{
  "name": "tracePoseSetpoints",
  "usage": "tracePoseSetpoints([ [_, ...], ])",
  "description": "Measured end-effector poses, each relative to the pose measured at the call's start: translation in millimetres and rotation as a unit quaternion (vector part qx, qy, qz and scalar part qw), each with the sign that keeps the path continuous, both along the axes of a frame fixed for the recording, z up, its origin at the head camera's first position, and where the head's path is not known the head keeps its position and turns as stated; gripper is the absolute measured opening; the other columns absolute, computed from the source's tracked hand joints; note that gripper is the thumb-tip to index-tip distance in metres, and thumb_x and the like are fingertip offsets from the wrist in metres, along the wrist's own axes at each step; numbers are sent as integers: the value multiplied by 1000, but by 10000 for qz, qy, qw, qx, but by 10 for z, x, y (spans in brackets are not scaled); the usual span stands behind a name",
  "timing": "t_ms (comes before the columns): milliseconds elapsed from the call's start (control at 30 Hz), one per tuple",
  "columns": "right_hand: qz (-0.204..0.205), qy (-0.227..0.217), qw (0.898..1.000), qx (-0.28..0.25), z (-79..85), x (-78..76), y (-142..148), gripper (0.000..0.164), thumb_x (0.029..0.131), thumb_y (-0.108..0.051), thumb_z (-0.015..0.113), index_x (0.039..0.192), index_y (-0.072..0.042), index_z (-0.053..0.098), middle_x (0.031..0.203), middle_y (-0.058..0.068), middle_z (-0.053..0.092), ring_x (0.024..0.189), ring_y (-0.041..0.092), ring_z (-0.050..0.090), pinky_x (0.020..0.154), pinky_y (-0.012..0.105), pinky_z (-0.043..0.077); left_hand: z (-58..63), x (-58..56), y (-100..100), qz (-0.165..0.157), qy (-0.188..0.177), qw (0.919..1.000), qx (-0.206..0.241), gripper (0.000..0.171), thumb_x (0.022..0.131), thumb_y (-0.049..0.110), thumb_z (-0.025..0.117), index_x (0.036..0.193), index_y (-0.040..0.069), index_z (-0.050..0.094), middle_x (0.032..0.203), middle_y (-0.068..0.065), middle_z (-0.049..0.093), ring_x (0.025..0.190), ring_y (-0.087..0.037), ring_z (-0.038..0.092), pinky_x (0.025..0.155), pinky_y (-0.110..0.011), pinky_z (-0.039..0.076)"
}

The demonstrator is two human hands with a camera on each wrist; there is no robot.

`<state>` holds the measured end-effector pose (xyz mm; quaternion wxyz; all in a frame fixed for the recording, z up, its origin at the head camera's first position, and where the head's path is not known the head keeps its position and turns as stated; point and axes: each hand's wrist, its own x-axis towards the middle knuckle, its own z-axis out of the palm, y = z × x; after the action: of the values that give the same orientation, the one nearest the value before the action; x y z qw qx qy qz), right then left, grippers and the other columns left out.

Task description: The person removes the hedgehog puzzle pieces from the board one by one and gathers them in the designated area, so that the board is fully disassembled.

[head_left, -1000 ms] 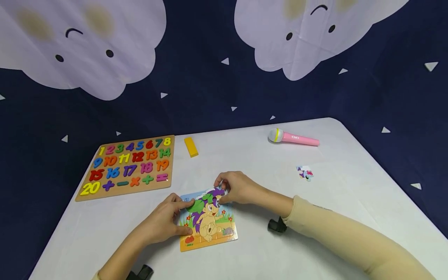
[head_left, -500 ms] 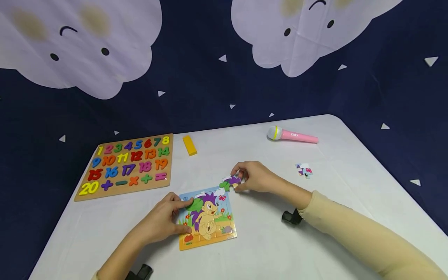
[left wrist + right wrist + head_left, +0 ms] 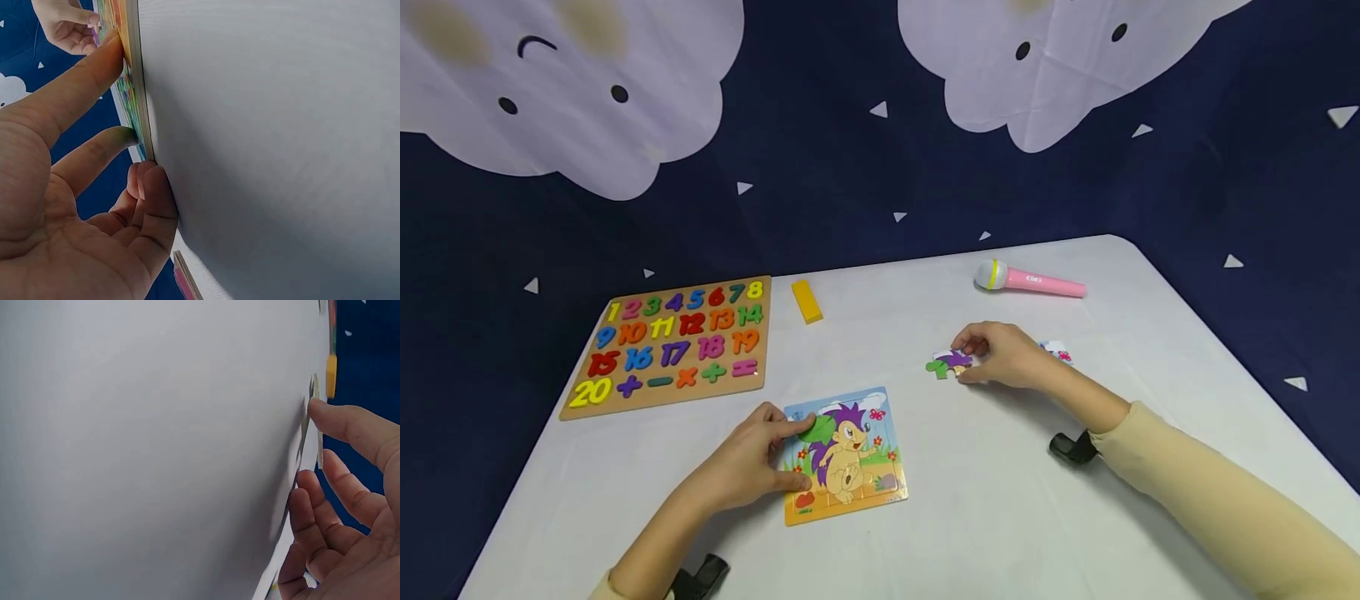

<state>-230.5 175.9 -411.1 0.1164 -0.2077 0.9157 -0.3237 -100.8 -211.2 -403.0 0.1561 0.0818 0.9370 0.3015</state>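
Observation:
A square hedgehog jigsaw puzzle (image 3: 846, 475) lies on the white table. My left hand (image 3: 741, 458) rests at its left side, thumb and index finger stretched onto the picture. In the left wrist view the other fingers bend beside the puzzle's edge (image 3: 144, 81). Well to the right of the puzzle, my right hand (image 3: 1007, 357) pinches a joined cluster of puzzle pieces (image 3: 942, 367), purple, green and white, between thumb and fingers. The right wrist view shows the cluster edge-on, close over the tabletop. Behind the right hand another small cluster of puzzle pieces (image 3: 1062, 353) is partly hidden.
A wooden number board (image 3: 662, 402) with colourful numerals lies at the back left. Beside it is a yellow block (image 3: 807, 302). A pink toy microphone (image 3: 1041, 283) lies at the back right. Dark blue cloth with clouds hangs behind the table.
My right hand has carried the cluster of pieces off the hedgehog puzzle, away to the right and back, toward the other small cluster. My left hand stays on the puzzle.

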Motion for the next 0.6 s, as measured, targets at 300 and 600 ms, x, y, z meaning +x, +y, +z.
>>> tracePoseSetpoints([
  [300,-100,143,9998,80,25,-19,275,40,82,-16,93,116,-6,76,107,8,74,104,25,67,101,47,54,27,1,0,-104,42,9999,10,81,74,26,101,147,16,67,104,-4,48,88,-17,44,67,-25,36],
  [600,-227,-193,9992,285,50,-62,464,38,81,-19,94,113,-8,77,101,5,70,99,22,60,92,36,48,2,-14,0,-37,7,10000,-67,80,75,24,100,147,15,66,103,-3,48,87,-17,45,66,-24,37],
])
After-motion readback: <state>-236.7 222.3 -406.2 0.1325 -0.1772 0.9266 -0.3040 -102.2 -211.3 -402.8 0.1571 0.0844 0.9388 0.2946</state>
